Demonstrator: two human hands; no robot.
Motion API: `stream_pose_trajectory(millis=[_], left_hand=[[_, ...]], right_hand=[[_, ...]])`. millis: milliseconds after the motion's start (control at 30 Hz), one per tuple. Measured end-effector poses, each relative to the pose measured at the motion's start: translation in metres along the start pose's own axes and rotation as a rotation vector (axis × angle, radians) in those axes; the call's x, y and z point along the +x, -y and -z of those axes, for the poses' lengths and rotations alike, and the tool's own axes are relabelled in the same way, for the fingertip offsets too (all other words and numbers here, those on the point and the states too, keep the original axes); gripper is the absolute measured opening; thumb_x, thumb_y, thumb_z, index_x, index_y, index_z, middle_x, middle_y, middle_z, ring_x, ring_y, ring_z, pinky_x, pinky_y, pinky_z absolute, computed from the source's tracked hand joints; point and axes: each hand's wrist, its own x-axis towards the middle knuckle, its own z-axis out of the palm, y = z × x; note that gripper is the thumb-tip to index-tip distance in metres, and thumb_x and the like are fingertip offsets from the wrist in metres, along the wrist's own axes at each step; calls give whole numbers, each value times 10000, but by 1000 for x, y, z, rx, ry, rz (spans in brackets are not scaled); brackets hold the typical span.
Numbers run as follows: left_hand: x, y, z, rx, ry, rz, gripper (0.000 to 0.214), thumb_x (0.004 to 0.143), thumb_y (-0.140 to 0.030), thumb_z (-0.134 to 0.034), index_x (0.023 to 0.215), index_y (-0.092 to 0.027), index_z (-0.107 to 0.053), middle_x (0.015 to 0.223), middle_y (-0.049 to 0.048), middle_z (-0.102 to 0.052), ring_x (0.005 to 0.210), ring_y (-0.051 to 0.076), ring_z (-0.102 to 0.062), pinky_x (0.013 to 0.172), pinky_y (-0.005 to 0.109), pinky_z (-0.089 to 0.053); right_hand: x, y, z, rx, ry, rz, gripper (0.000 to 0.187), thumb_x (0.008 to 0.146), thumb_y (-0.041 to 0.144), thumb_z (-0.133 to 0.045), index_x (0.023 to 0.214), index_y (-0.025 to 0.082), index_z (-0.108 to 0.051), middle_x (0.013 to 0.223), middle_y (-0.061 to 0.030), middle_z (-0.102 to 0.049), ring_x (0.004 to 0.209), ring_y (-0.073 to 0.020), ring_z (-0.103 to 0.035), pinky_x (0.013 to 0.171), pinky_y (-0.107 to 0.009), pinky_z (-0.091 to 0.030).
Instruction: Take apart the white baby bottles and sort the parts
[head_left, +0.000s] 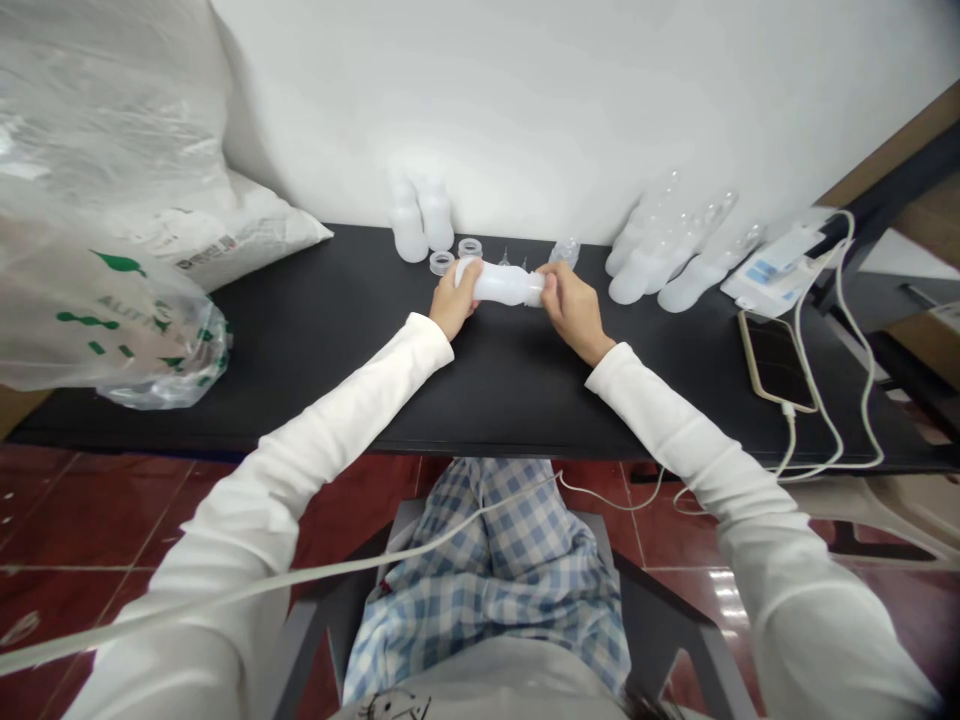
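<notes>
Both my hands hold a white translucent plastic bottle [499,283] lying sideways above the black tabletop [510,390]. My left hand [454,305] grips its closed end. My right hand [574,312] grips the narrower neck end, partly hiding it. Just behind the bottle lie a pair of clear plastic rings [456,255], and upright white bottles [420,218] stand against the wall. A small clear piece [566,252] lies beyond my right hand. Several clear and frosted bottles [660,240] lie further right.
Large plastic bags [97,250] and a white sack bulge over the table's left side. On the right are white packets [772,270] and a phone [776,360] with white cables trailing over the table edge. A white wall stands behind the table.
</notes>
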Motion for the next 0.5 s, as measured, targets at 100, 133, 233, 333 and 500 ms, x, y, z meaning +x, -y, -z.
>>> stream_pose_trajectory(millis=[100, 133, 233, 333, 500], left_hand=[[-2, -8, 0, -133, 29, 104, 531, 926, -702, -527, 844, -180, -581, 501, -46, -432, 410, 81, -385, 401, 213, -271], [-2, -11, 0, -161, 32, 116, 532, 928, -704, -521, 819, -185, -566, 479, -54, -404, 397, 81, -359, 391, 222, -250], [-3, -17, 0, -212, 21, 115, 506, 929, -691, -536, 819, -196, -544, 465, -65, -382, 389, 83, -338, 382, 231, -228], [-2, -18, -1, -235, 7, 102, 466, 935, -662, -556, 852, -204, -535, 485, -64, -398, 401, 83, -347, 384, 225, -225], [-1, -15, -1, -262, 13, 98, 427, 953, -619, -569, 843, -209, -529, 494, -61, -402, 411, 84, -345, 391, 224, -222]], right_hand=[[6, -6, 8, -59, 62, 199, 580, 1056, 634, -275, 1228, 196, -613, 1058, -120, -683, 991, -259, -670, 916, -415, -552], [8, -8, 10, -66, 76, 234, 578, 1045, 646, -314, 1262, 192, -599, 1107, -131, -675, 1049, -279, -662, 951, -450, -546], [11, -13, 14, -68, 92, 264, 558, 1033, 640, -384, 1329, 197, -551, 1258, -154, -637, 1180, -318, -622, 1015, -540, -511], [10, -15, 14, -90, 108, 260, 484, 1058, 560, -380, 1365, 213, -517, 1345, -169, -595, 1250, -342, -582, 1050, -599, -466], [5, -17, 11, -141, 172, 241, 390, 1086, 394, -300, 1372, 251, -524, 1340, -154, -577, 1299, -353, -545, 1092, -640, -413]])
